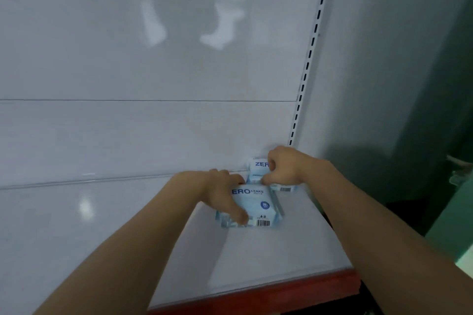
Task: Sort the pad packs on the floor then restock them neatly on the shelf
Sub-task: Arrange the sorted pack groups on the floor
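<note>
Two light blue pad packs sit on the white shelf (268, 258) near its back right corner. The nearer pack (258, 206) lies flat, with blue lettering and a barcode facing me. My left hand (225, 193) grips it from the left, thumb curled over its front edge. The farther pack (257, 170) rests against the back panel. My right hand (285, 166) holds that pack from the right, fingers curled over its top and thumb on its front. Most of the farther pack is hidden by my right hand.
The shelf has a red front edge (281, 294) and a white back panel (153, 123). A slotted upright (305, 69) runs along the right side of the panel. Beyond it is a grey wall, with green surfaces (455, 225) at the far right.
</note>
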{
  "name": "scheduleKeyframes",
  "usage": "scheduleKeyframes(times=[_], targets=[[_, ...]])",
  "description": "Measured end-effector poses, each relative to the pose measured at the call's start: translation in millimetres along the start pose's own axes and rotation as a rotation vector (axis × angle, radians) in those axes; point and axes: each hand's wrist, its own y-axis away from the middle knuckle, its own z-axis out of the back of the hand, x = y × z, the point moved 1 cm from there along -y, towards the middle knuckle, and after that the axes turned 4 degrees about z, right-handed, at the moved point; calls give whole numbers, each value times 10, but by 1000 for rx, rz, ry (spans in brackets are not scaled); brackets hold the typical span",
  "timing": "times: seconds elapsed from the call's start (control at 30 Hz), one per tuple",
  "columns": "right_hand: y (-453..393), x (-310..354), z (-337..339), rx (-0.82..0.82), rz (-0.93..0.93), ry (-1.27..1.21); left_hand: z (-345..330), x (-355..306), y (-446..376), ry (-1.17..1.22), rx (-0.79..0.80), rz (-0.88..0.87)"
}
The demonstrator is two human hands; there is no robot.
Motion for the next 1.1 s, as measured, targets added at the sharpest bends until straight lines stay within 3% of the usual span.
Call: scheduleKeyframes(times=[0.23, 0.43, 0.6, 0.87, 1.1], targets=[[-2, 45, -36, 76, 49, -33, -149, 62, 331, 73, -54, 195], [166, 118, -64, -53, 152, 94, -319, 27, 573, 22, -254, 284], [316, 355, 173, -133, 359, 147, -228, 303, 1020, 3, -440, 361], [690, 1670, 196, -333, 665, 161, -322, 666, 2084, -17, -664, 433], [1225, 3252, 81, -376, 895, 135, -818, 1188, 3704, -35, -764, 646]])
